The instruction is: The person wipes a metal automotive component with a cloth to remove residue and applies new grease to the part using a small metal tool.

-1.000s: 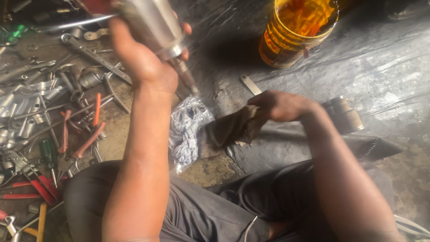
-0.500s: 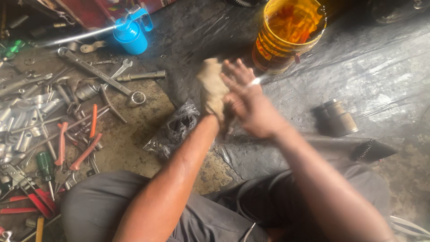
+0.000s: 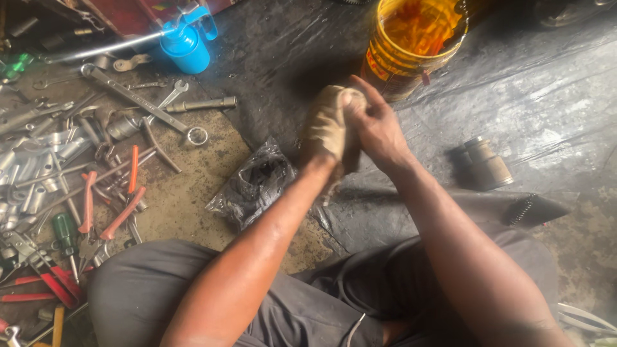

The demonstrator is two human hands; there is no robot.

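My left hand (image 3: 326, 128) is wrapped in a dirty tan rag (image 3: 321, 115), held above the black plastic sheet just in front of the yellow bucket (image 3: 411, 51). Pressed against it, my right hand (image 3: 379, 128) has its fingers closed over the rag and the left hand. Both forearms reach forward from my lap. Whether anything else sits inside the rag is hidden.
A blue oil can (image 3: 185, 45) stands at the back left. Wrenches (image 3: 138, 103), orange-handled pliers (image 3: 112, 193) and several sockets litter the floor on the left. A crumpled black bag (image 3: 254, 183) lies by my left arm and a metal cylinder part (image 3: 488, 164) on the right.
A second ago my left hand held a metal tool raised while my right hand held the rag low. The tool has left the hand, and both hands have come together around the rag.
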